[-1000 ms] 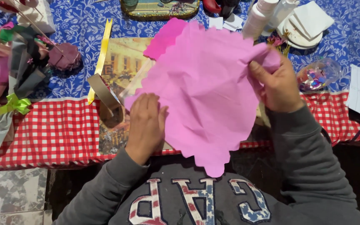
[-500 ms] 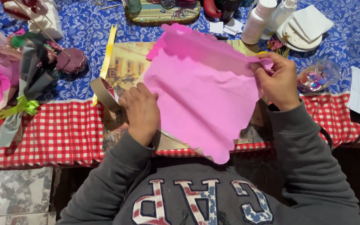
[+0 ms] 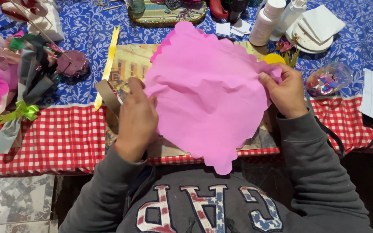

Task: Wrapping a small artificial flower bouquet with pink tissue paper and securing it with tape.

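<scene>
Right now my left hand and right hand each pinch an edge of the big scallop-edged pink tissue paper sheet, fingers closed on it, keeping it spread flat above the picture-printed board on the table.

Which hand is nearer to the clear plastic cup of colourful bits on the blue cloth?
Right. The right hand pinches the pink paper's edge just beside the clear cup; the left hand is across the sheet, far from it.
</scene>
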